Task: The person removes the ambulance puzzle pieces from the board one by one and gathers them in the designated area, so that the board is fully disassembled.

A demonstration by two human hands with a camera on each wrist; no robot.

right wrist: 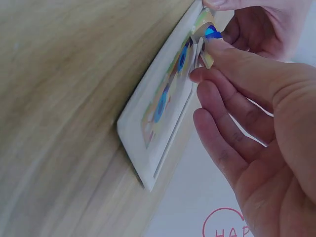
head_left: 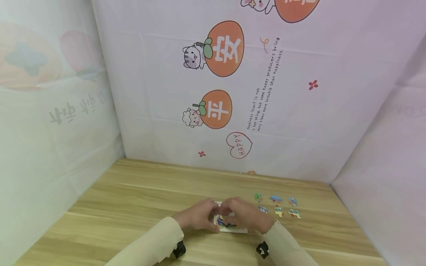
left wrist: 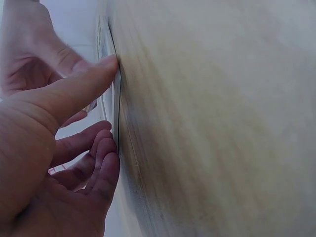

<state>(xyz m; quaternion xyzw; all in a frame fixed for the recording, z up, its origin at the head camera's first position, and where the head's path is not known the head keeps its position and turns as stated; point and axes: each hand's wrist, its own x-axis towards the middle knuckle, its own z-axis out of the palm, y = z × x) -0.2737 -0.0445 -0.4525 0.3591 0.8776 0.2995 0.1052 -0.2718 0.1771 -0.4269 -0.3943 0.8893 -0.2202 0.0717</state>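
Observation:
A thin puzzle board (head_left: 234, 231) with a white border and a colourful picture lies on the wooden table. My left hand (head_left: 199, 215) holds the board at its left side, thumb on the near edge and fingers curled at the far edge. Over the picture, my right hand (head_left: 241, 214) pinches a small puzzle piece (right wrist: 208, 60) between thumb and index finger. This piece is tilted up from the board, and its face is partly hidden. Blue wheel shapes show on the board in the right wrist view.
Right of the board, several loose puzzle pieces (head_left: 276, 198) lie in two rows on the table (head_left: 143, 192). White printed cloth walls (head_left: 173, 140) rise behind and at both sides. Black straps with cameras (head_left: 179, 249) sit at both wrists.

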